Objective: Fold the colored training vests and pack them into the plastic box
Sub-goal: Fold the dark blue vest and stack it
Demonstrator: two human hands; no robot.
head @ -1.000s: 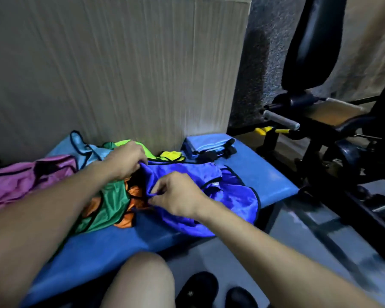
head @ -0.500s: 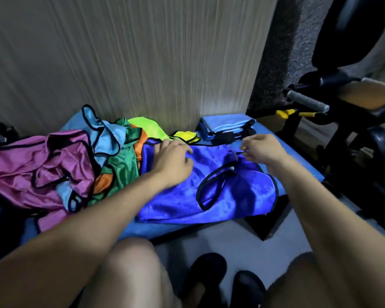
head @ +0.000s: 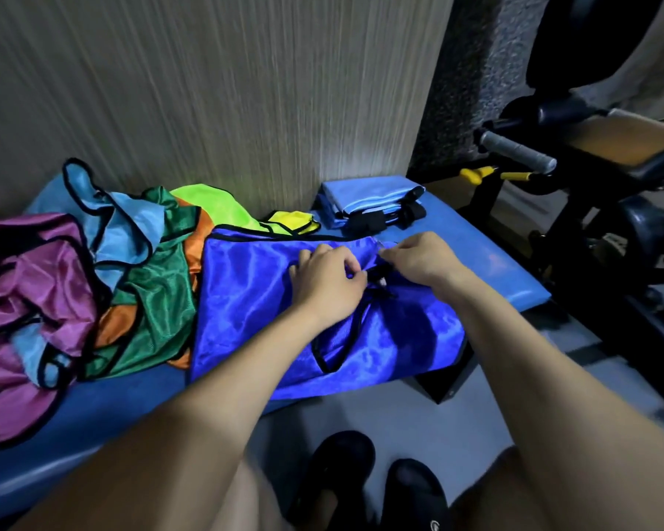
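Flattening the blue vest (head: 246, 297) on the counter (head: 476, 254), we pinch its black trim with both the left hand (head: 324, 281) and right hand (head: 422, 258); next we judge a fold. No box shows.

A gym or sports training room, seen from a head-worn camera looking down. At the right edge stands a black weight machine (head: 591, 208) with a dark padded backrest, a tan seat pad, a grey-wrapped handle (head: 516, 149) and a yellow adjustment pin (head: 476, 174). Across the lower middle runs a blue padded bench (head: 476, 247), set against a pale wood-grain wall panel (head: 208, 90). Bright mesh training vests (head: 142, 285) lie heaped at centre left on the bench. The floor at the bottom is grey.
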